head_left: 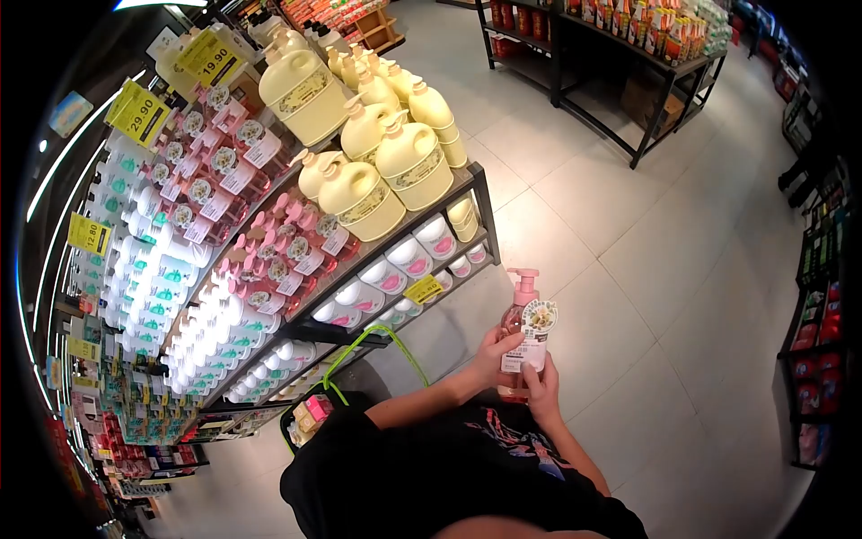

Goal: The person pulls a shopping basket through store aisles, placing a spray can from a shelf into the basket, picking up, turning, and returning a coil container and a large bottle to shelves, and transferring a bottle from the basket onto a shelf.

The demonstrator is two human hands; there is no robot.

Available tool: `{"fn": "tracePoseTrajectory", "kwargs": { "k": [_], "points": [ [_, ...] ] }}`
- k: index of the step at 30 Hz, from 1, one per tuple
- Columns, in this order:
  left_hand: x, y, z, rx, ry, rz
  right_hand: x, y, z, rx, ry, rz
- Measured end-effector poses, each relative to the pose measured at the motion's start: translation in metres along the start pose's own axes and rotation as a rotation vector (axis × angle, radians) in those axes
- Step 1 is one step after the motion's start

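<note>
While both grips (544, 392) hold a bottle (515, 322), yellow jugs (415, 172) crowd shelving (486, 208).

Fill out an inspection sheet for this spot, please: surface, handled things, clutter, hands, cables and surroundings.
Surface: display shelf, packed with cream-yellow pump bottles and pink ones on top.
Handled things: a pink pump bottle, off the shelf, a round tag near its neck.
Clutter: a green-handled shopping basket near the left arm, holding a pink-and-yellow package; what supports it is hidden.
Hands: left hand and right hand both grip the handled bottle.
Cables: nothing seen.
Surroundings: pale tiled floor, yellow price signs above the stock, a dark display table farther off.
</note>
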State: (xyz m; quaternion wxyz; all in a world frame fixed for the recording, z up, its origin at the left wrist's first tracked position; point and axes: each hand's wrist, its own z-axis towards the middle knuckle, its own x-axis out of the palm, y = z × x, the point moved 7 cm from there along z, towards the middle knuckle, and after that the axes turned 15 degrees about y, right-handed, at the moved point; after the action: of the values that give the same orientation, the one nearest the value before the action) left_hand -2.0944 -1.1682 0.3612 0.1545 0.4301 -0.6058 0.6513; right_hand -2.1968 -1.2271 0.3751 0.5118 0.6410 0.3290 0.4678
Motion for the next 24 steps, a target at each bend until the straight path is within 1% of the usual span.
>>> {"fn": "tracePoseTrajectory", "kwargs": {
  "k": [2, 5, 8, 10, 11, 12, 13, 15, 16, 19, 20, 21, 23, 24],
  "points": [
    [-0.009, -0.006, 0.039, -0.014, 0.003, -0.008, -0.021, 0.002, 0.035, 0.009, -0.005, 0.015],
    [-0.008, -0.032, 0.116, 0.015, 0.014, -0.058, -0.062, 0.023, 0.102, 0.031, 0.01, -0.054],
    [-0.016, -0.06, 0.174, 0.036, -0.047, -0.042, -0.084, 0.051, 0.163, 0.023, 0.033, -0.059],
    [-0.011, -0.089, 0.215, 0.087, -0.001, -0.026, -0.098, 0.067, 0.205, -0.028, 0.036, -0.085],
    [-0.008, -0.101, 0.23, 0.121, 0.039, -0.016, -0.104, 0.074, 0.22, -0.065, 0.027, -0.104],
    [-0.006, -0.112, 0.243, 0.101, 0.061, 0.003, -0.108, 0.082, 0.234, -0.012, 0.038, -0.068],
    [-0.005, -0.122, 0.254, 0.097, 0.053, 0.008, -0.109, 0.087, 0.248, -0.01, 0.04, -0.058],
    [-0.005, -0.14, 0.271, 0.156, 0.018, 0.029, -0.113, 0.097, 0.273, -0.043, 0.047, 0.025],
    [-0.01, -0.144, 0.282, 0.197, 0.054, 0.008, -0.118, 0.096, 0.285, -0.013, 0.083, 0.029],
    [-0.031, -0.15, 0.307, 0.171, -0.085, 0.097, -0.141, 0.074, 0.323, -0.01, 0.16, -0.055],
    [-0.03, -0.155, 0.314, 0.212, -0.059, 0.078, -0.144, 0.08, 0.336, 0.0, 0.199, -0.055],
    [-0.052, -0.145, 0.324, 0.232, -0.087, 0.083, -0.15, 0.085, 0.347, 0.02, 0.213, -0.054],
    [-0.055, -0.151, 0.338, 0.317, -0.18, 0.012, -0.155, 0.083, 0.371, 0.181, 0.384, 0.028],
    [-0.059, -0.153, 0.346, 0.306, -0.212, 0.009, -0.164, 0.07, 0.383, 0.251, 0.421, 0.081]
  ]
}}
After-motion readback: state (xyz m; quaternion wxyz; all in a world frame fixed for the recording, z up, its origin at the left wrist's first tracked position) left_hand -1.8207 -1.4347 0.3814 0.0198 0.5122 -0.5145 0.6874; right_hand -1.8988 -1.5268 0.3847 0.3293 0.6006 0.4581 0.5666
